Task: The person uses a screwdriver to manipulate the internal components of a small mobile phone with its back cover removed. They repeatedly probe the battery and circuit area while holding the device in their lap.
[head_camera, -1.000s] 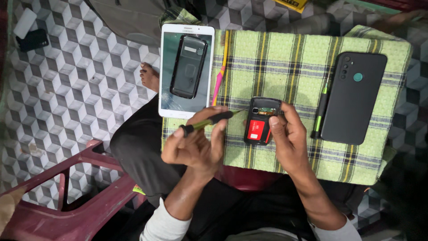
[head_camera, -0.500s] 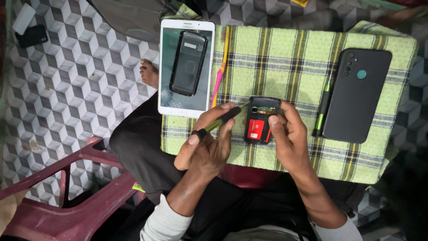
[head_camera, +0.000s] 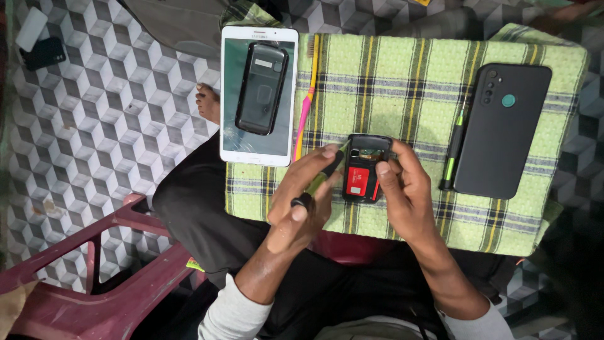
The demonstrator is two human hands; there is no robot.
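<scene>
While the left hand [head_camera: 302, 201] grips a green-and-black screwdriver [head_camera: 321, 179], its tip at a small opened phone [head_camera: 365, 170], the right hand [head_camera: 402, 189] pinches that phone near the cloth's [head_camera: 390, 82] near edge. Farther off lie a white tablet [head_camera: 258, 94] at the left edge, a pink toothbrush [head_camera: 306, 101], and a black phone [head_camera: 500, 129] at the right.

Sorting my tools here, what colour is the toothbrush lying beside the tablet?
Pink toothbrush with a yellow head, clearest in the head view.
</scene>
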